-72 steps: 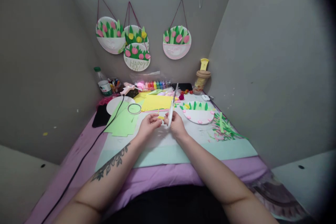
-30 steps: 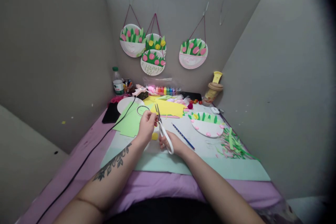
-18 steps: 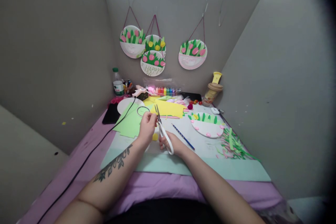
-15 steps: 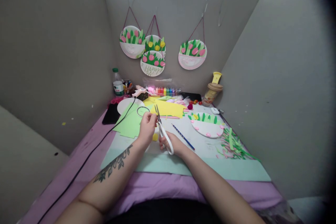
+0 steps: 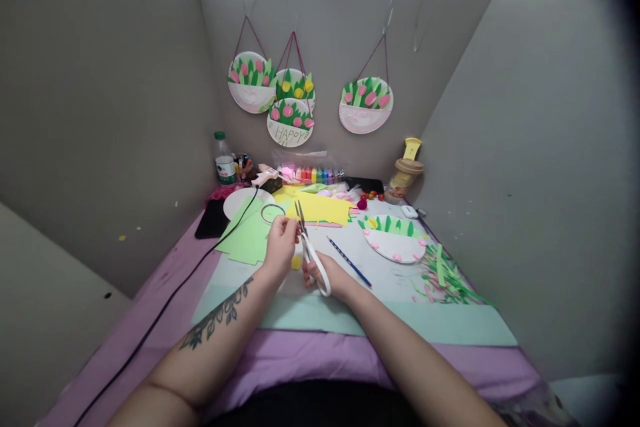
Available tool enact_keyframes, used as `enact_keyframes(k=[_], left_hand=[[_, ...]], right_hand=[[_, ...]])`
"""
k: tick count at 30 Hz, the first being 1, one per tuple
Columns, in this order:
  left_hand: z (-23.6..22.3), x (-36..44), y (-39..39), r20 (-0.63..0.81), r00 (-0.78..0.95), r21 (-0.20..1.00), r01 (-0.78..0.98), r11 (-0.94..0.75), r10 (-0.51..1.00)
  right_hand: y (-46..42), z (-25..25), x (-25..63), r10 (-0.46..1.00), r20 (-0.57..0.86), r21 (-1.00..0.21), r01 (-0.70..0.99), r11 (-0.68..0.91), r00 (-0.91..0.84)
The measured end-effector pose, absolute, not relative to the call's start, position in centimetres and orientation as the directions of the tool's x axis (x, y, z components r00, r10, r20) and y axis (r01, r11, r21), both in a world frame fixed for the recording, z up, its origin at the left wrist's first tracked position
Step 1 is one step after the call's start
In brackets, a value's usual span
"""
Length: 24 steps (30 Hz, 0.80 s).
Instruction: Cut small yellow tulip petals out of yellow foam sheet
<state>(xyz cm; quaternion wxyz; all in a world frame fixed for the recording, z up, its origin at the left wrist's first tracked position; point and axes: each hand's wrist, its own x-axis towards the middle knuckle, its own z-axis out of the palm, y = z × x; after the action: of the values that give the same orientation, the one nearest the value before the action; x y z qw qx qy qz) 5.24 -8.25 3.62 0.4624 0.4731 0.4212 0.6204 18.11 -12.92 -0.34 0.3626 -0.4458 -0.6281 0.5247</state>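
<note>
Seemingly a craft booth: paper-flower plates (image 5: pixel 367 119), partitions (image 5: pixel 345 27).

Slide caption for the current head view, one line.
Right hand holds white-handled scissors, blades slightly open beside the left hand; blue pencil lies to their right.

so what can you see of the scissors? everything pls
The scissors have white, plastic-looking handles and slim, grey, metal-looking blades, parted slightly at the tips. The right hand holds them by the handles, near the middle of the work surface, left of the blue pencil. The tips point away from the person and a little left. The left hand's pinched fingertips are right beside the blades; contact there is too small to tell, as is any marking.
</note>
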Motion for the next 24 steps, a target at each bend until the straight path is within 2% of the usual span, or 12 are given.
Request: enact_keyframes(k=[24], left_hand=[[3.28,5.16,-8.01,0.207,-0.137,0.959,-0.168,-0.229,0.969]], right_hand=[[-12.83,-0.56,18.05,0.934,-0.029,-0.977,0.207,0.049,-0.357]])
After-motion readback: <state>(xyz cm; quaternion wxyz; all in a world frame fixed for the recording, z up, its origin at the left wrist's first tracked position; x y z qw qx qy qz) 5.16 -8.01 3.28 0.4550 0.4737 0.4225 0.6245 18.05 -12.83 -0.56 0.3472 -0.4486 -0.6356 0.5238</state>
